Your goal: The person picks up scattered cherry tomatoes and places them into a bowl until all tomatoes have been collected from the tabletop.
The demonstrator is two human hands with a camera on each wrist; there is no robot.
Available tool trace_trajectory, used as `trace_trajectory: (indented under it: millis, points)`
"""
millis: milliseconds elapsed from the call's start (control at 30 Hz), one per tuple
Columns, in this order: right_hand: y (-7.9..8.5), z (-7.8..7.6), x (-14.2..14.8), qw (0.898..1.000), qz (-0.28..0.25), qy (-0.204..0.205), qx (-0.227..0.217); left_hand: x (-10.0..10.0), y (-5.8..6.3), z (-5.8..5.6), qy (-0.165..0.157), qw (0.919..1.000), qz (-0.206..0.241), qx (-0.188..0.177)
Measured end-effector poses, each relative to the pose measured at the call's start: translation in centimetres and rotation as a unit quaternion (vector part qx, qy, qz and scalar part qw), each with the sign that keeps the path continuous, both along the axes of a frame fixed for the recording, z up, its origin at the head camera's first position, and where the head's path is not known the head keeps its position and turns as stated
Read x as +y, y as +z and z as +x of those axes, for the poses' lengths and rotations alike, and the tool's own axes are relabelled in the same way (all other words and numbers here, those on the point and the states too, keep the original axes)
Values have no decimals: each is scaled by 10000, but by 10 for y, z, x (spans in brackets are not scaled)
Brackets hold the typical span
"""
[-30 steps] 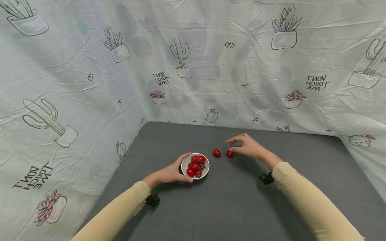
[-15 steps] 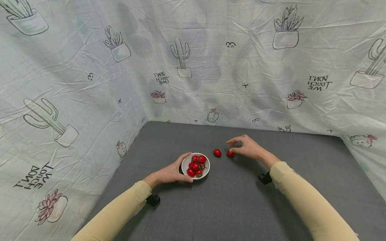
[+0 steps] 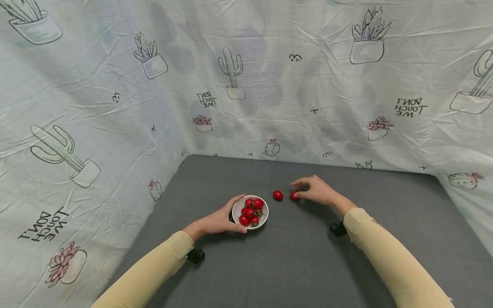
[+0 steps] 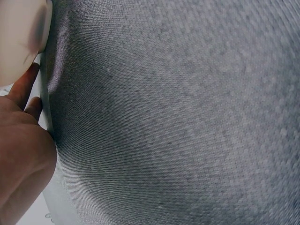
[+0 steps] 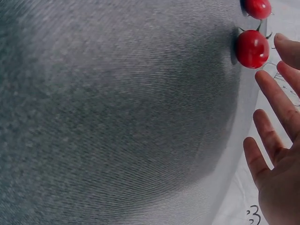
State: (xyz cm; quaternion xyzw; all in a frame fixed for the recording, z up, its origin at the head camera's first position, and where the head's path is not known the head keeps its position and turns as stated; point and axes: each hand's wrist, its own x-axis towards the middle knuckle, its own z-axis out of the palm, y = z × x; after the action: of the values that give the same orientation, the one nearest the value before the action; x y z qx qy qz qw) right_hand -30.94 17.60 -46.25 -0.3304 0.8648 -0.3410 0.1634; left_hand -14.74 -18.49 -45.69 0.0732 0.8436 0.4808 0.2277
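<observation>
In the head view, my left hand [image 3: 220,219] holds a small white bowl [image 3: 237,209] from its left side, thumb at the near edge and fingers at the far edge. Several cherry tomatoes [image 3: 249,212] lie inside. The left wrist view shows part of the bowl [image 4: 16,37] above my fingers. Right of the bowl, one cherry tomato [image 3: 277,195] lies loose on the table. A second cherry tomato [image 3: 294,196] is partly covered by my right hand [image 3: 319,191]. In the right wrist view, spread fingers stand around that tomato [image 5: 253,49], apparently without gripping it.
A dark grey cloth [image 3: 246,265] covers the table. Pale fabric [image 3: 308,85] printed with cacti hangs along the back and left side. Black wrist devices [image 3: 196,256] sit under both forearms.
My right hand has lowered slightly, and its fingers now cover more of the nearer loose tomato. The left hand and the bowl stay in place.
</observation>
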Motion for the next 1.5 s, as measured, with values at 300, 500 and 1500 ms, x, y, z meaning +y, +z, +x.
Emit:
trace_trajectory:
  millis: [300, 500, 1500]
  points:
    - [-5, 0, 2, 9999, -108, 82, -94, 1, 0, -1, 3, 10000, -42, 6]
    - [-7, 0, 5, 9999, -43, 80, -132, 1, 1, -1, 8, 10000, 1, -5]
    - [0, 8, 5, 9998, -174, -46, -31, 0, 1, 1, 1, 9999, 126, -50]
